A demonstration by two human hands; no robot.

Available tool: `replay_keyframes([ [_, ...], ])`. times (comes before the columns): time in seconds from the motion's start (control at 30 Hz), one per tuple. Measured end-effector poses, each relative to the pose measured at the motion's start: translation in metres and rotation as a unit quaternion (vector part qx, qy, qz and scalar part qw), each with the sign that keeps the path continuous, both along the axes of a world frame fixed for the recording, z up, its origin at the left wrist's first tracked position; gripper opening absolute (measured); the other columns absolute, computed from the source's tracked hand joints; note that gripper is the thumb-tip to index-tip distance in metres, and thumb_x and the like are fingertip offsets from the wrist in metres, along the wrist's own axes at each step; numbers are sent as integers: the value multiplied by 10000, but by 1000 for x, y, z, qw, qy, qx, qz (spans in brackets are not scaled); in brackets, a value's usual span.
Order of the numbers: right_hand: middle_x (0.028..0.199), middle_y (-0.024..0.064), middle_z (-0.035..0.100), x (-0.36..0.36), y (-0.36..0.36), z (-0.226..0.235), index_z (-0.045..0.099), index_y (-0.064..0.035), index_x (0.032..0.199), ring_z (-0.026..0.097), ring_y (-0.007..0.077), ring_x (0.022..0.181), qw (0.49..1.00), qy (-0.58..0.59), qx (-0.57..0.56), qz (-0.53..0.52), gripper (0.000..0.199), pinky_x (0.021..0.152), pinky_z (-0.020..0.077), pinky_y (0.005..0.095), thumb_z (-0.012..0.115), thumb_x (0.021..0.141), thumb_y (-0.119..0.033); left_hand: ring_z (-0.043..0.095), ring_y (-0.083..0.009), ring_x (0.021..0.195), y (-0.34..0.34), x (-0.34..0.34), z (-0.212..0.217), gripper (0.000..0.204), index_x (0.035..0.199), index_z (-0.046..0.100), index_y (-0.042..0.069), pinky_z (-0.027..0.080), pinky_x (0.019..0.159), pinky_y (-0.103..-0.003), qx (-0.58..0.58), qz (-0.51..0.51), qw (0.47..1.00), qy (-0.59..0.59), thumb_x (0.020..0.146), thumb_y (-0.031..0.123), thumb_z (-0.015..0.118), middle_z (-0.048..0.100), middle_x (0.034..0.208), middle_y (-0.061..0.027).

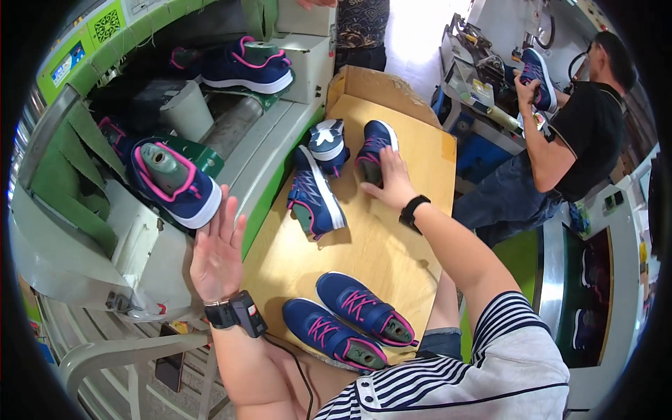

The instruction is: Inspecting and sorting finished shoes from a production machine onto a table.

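Navy shoe (pixel 379 133), right fingers (pixel 387 159) parted around it

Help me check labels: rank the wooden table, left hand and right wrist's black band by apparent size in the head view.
1. Wooden table, clearly largest
2. Left hand
3. Black band

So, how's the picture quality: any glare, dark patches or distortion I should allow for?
Head view: the floor at the top is blown out to white; head view: the left-side machine's recess sinks into shadow; head view: fisheye bends edges toward a black rim; head view: left hand and right hand show no strong blur.
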State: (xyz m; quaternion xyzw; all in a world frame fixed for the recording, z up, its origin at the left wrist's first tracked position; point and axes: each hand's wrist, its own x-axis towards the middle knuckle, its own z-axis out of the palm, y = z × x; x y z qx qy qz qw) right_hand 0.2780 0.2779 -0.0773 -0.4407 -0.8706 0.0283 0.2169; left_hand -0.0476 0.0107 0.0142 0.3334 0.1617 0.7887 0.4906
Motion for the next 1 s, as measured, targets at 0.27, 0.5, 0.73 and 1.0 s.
replay_keyframes([
  [0.27,1398,237,524,99,12,0,342,-9,1492,534,311,1278,917,318,-203,-131,804,1042,432,351,734,820,-210,252,-357,1469,-3,3,2,638,1534,180,-15,257,1189,-485,-2,-57,997,-44,1028,286,425,167,1602,-238],
  [0.5,1407,287,461,81,-103,19,337,25,1459,432,410,1342,965,152,-211,-37,670,1114,352,401,632,864,-61,231,-350,1478,-5,-10,-10,631,1513,204,-67,249,1197,-481,-24,-38,996,-74,1042,299,411,165,1600,-248],
  [0.73,1429,299,400,11,-196,103,321,17,1467,393,472,1325,998,52,-1,29,765,1133,315,467,691,807,-92,264,-346,1467,-8,4,7,604,1509,246,-48,247,1194,-483,-22,-55,995,-81,1036,291,407,209,1596,-232],
  [1.0,1358,356,455,-109,-114,8,220,21,1499,503,462,1246,954,133,-268,2,1117,1055,422,439,859,684,-397,353,-329,1424,-5,21,-8,557,1507,320,32,294,1165,-483,-89,-50,993,-55,1029,300,415,319,1564,-193],
])
